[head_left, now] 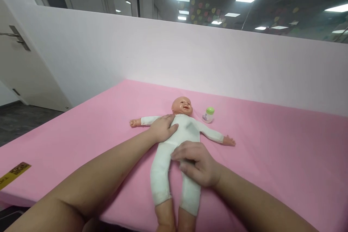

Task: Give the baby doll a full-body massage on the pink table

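Observation:
A baby doll (187, 125) with a white cloth body lies on its back, head away from me, arms spread to both sides. My left hand (163, 127) rests flat on the doll's chest and shoulder at the left, fingers stretched toward its neck. Over the doll's lower belly and the top of its right-hand leg lies my right hand (198, 161), its fingers loosely curved and the thumb apart from them. Neither hand appears to hold anything. To the right of the doll's head stands a small jar (208, 115) with a green lid.
The doll and jar are on a pink-covered table (272, 152). A white wall (190, 54) with glass above borders its far side. At the left front lies a yellow strip with a printed code (15, 174). A door (24, 54) stands at the left.

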Demonstrator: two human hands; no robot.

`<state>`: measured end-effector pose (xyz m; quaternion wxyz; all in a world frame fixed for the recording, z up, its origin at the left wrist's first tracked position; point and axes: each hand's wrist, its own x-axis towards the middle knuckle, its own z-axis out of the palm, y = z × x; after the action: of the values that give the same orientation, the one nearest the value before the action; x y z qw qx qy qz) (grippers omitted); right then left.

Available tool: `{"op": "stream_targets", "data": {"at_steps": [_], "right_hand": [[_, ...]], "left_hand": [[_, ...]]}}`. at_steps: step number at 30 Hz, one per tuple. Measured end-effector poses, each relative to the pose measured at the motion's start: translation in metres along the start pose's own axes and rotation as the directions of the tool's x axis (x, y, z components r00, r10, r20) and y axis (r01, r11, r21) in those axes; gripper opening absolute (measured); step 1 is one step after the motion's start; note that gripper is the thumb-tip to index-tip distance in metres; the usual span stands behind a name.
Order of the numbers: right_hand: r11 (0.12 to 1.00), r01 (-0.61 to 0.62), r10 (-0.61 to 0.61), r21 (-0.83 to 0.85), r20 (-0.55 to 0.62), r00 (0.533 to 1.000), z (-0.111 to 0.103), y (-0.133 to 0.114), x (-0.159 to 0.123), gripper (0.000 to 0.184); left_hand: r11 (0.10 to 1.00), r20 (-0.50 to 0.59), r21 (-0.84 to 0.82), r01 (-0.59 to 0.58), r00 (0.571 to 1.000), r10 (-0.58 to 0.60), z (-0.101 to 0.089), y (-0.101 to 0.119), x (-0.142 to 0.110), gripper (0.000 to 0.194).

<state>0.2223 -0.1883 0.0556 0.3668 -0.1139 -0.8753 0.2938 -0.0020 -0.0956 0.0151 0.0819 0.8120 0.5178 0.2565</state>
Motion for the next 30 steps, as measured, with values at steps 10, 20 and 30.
{"op": "stream_targets", "data": {"at_steps": [10, 20, 30], "right_hand": [[0.777, -0.414, 0.407, -0.475, -0.123, 0.905, -0.033, 0.082, -0.002, 0.059], [0.568, -0.651, 0.654, -0.504, -0.205, 0.728, -0.061, 0.077, -0.008, 0.052], [0.369, -0.735, 0.780, -0.569, -0.240, 0.578, -0.109, 0.083, -0.044, 0.042]], "left_hand": [[0.998, 0.041, 0.064, -0.022, 0.999, 0.019, 0.009, -0.005, 0.002, 0.070], [0.999, 0.025, 0.029, -0.042, 0.999, 0.041, 0.007, -0.024, 0.005, 0.060], [0.936, 0.062, 0.291, 0.199, 0.972, -0.226, -0.029, -0.078, -0.006, 0.058]]}}
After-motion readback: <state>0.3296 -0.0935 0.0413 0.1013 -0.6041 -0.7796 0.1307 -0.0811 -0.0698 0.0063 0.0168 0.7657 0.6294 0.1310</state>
